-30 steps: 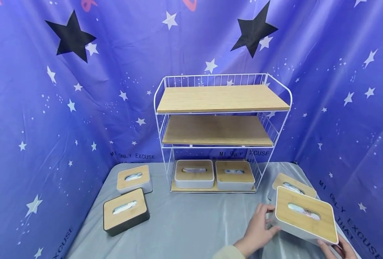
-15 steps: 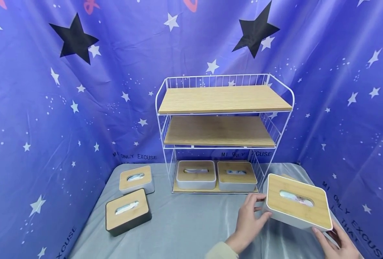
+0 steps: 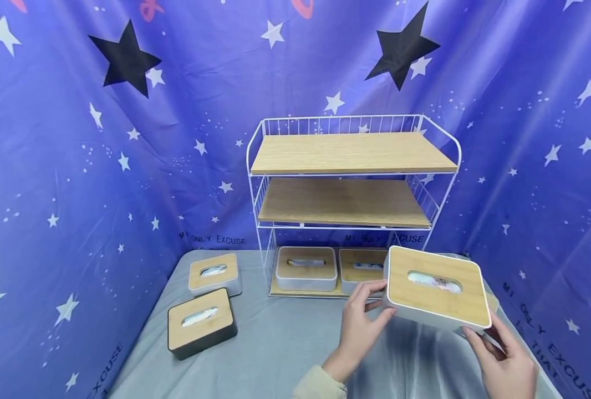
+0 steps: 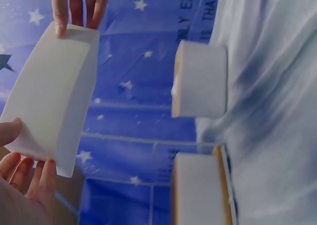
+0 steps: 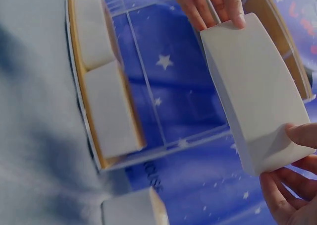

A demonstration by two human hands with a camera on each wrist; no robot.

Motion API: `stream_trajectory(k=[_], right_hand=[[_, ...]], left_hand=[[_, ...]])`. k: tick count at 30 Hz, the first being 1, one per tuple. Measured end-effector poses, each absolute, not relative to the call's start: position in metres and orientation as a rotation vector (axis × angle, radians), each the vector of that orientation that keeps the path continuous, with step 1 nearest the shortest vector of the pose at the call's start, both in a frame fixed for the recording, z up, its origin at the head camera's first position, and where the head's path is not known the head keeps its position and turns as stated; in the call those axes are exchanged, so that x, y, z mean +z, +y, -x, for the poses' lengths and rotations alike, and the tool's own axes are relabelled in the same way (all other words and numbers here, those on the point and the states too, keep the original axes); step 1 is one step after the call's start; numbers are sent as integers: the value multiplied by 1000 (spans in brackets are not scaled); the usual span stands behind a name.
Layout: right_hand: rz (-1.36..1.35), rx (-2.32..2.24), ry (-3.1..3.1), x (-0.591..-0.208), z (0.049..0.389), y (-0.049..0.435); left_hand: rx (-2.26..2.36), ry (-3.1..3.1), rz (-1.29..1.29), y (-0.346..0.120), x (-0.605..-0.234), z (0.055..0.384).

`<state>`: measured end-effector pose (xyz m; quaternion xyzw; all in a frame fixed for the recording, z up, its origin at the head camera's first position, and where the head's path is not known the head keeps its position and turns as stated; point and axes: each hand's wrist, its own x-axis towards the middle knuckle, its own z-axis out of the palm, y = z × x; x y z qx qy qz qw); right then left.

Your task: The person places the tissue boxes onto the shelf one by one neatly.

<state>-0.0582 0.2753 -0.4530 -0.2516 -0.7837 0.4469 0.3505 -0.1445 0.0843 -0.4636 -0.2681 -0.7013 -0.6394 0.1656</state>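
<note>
Between my two hands I hold a white tissue box (image 3: 437,285) with a bamboo lid and an oval slot, tissue showing inside. It is raised off the table and slightly tilted, its right end lower. My left hand (image 3: 357,327) grips the left end, thumb on the front wall and fingers beneath, as the left wrist view shows. My right hand (image 3: 505,357) pinches the right end the same way. Beyond the held box stands the white wire rack (image 3: 342,227), with two white tissue boxes on its bottom shelf, one on the left (image 3: 306,269) and one on the right (image 3: 357,269), partly hidden.
The rack's top shelf (image 3: 352,151) and middle shelf (image 3: 342,200) are wooden boards. On the left of the table (image 3: 275,349) sit a white tissue box (image 3: 214,274) and a black one (image 3: 202,321). Another box (image 5: 132,209) stands at the right, mostly covered in the head view.
Both hands have lifted the white tissue box and carried it left and toward the rack. It now overlaps the right shelf box in the head view. The head view has shifted slightly.
</note>
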Motion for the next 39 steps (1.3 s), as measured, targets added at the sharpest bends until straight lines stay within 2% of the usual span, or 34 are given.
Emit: stream_trajectory(k=[18, 39], right_hand=[[19, 1177, -1910, -410, 99, 234], [-126, 1211, -1967, -379, 168, 181]], left_hand=[[-1824, -1859, 611, 24, -426, 162], [-1687, -1832, 451, -37, -390, 195]])
